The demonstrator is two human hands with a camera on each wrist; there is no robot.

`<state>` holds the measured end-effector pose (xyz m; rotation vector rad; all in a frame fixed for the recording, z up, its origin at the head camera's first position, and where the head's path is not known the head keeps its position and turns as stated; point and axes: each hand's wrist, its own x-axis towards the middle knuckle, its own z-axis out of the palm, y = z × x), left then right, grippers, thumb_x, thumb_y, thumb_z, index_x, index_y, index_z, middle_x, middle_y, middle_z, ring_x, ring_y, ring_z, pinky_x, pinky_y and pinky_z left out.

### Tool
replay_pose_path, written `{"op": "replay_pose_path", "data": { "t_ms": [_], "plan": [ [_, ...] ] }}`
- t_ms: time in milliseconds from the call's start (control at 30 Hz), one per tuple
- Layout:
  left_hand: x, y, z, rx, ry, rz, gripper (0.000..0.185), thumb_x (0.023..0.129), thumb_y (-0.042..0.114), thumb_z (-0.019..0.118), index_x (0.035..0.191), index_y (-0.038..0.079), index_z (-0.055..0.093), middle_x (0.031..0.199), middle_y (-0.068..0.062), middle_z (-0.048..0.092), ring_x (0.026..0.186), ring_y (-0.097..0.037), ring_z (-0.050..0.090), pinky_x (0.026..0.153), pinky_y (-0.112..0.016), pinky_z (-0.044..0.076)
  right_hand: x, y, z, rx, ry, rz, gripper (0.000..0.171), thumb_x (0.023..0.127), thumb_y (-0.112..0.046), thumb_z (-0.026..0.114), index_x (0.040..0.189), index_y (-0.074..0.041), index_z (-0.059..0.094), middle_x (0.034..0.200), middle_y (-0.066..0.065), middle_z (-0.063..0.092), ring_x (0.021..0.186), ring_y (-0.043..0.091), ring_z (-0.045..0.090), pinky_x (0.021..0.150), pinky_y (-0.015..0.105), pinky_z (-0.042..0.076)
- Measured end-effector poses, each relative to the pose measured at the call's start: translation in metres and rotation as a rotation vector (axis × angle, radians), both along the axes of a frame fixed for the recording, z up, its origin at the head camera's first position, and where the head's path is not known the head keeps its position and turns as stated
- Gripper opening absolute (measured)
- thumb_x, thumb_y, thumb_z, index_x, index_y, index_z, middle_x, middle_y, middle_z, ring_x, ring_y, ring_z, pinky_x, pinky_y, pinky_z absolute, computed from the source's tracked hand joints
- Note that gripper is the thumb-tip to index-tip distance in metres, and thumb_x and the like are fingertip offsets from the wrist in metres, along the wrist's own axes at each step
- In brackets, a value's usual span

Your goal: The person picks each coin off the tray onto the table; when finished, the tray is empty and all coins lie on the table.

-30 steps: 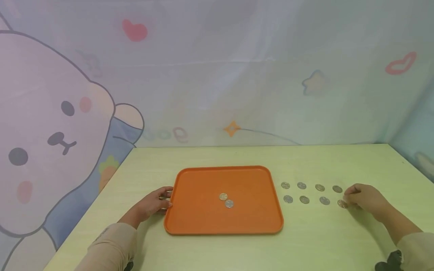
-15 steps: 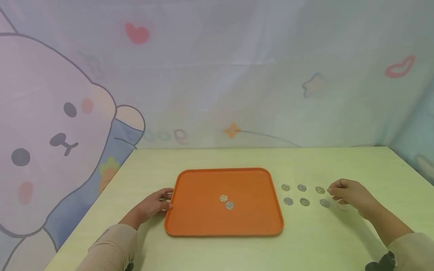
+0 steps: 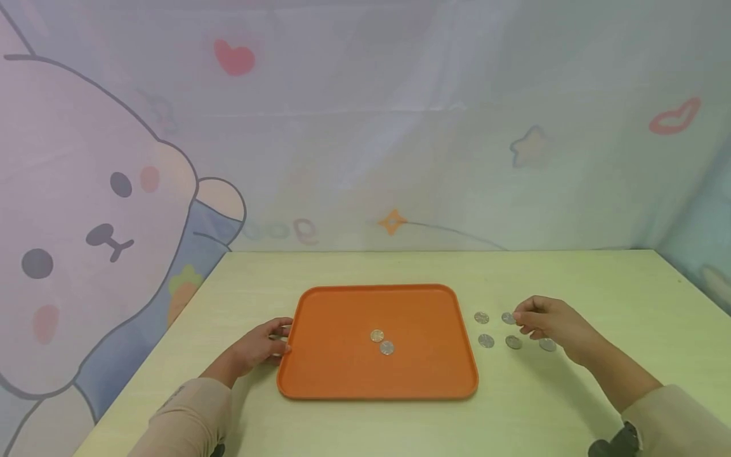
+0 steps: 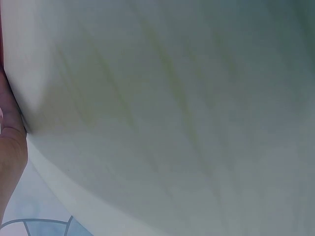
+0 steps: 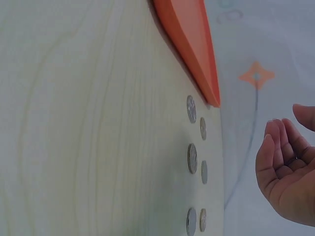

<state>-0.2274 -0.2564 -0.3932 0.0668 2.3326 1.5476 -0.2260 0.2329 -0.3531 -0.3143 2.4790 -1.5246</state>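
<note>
An orange tray (image 3: 342, 381) lies on the table, with two coins, one gold-toned (image 3: 377, 336) and one silver (image 3: 386, 347), near its middle. My left hand (image 3: 257, 346) holds the tray's left edge, the thumb at the rim; its lower fingers are partly hidden. Right of the tray, my right hand (image 3: 559, 325) hovers over rows of coins, fingers loosely curled. In the right wrist view the thumb stands apart from the fingers (image 5: 279, 142), and no held coin shows. Nearest its fingertips is a silver coin (image 3: 507, 318). The hand and forearm hide some coins.
Coins stand in two rows, among them a far one (image 3: 481, 317) and a near one (image 3: 486, 341) close to the tray's right side. A pale wooden table (image 3: 400, 428) carries everything. Behind it hangs a printed cloth (image 3: 354, 127) with a cartoon bear.
My right hand has moved left over the coin rows, from the right end toward the tray. The coins still visible keep their places, and my left hand stays at the tray's edge.
</note>
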Motion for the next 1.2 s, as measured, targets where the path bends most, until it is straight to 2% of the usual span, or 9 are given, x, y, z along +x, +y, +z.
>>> {"op": "replay_pose_path", "data": {
  "t_ms": [300,600,867,1200],
  "plan": [
    [0.0,0.001,0.003,-0.001,-0.002,0.019,0.055,0.08,-0.005,0.05,0.13,-0.004,0.028,0.119,-0.023,0.036,0.087,-0.021,0.052,0.072,-0.037,0.047,-0.002,-0.038,0.006,-0.111,-0.02,0.06,0.028,0.085,-0.019,0.053,0.096,0.006,0.048,0.086,0.009,0.052,0.077,0.021,0.05,0.07,0.035,0.044],
    [0.001,0.001,0.002,0.001,0.0,0.014,0.055,0.081,-0.004,0.051,0.13,-0.005,0.027,0.118,-0.023,0.036,0.086,-0.02,0.051,0.072,-0.036,0.047,-0.007,-0.076,0.0,-0.167,-0.052,0.093,0.022,0.083,-0.015,0.055,0.093,0.005,0.05,0.081,0.008,0.052,0.075,0.022,0.05,0.068,0.035,0.044],
    [0.0,0.0,0.0,-0.002,-0.002,0.02,0.054,0.081,-0.004,0.051,0.13,-0.004,0.028,0.119,-0.022,0.037,0.086,-0.02,0.051,0.072,-0.036,0.046,-0.008,-0.106,-0.014,-0.159,-0.082,0.094,0.018,0.081,-0.014,0.056,0.089,0.002,0.053,0.081,0.004,0.054,0.076,0.02,0.05,0.071,0.037,0.043],
    [0.001,0.0,0.001,-0.001,-0.004,0.012,0.054,0.081,-0.003,0.051,0.13,-0.004,0.029,0.119,-0.021,0.036,0.086,-0.019,0.051,0.072,-0.035,0.046,-0.008,-0.145,-0.026,-0.092,-0.025,0.165,0.017,0.079,-0.013,0.058,0.086,0.003,0.056,0.075,0.003,0.053,0.066,0.016,0.048,0.058,0.029,0.042]
  ]
}}
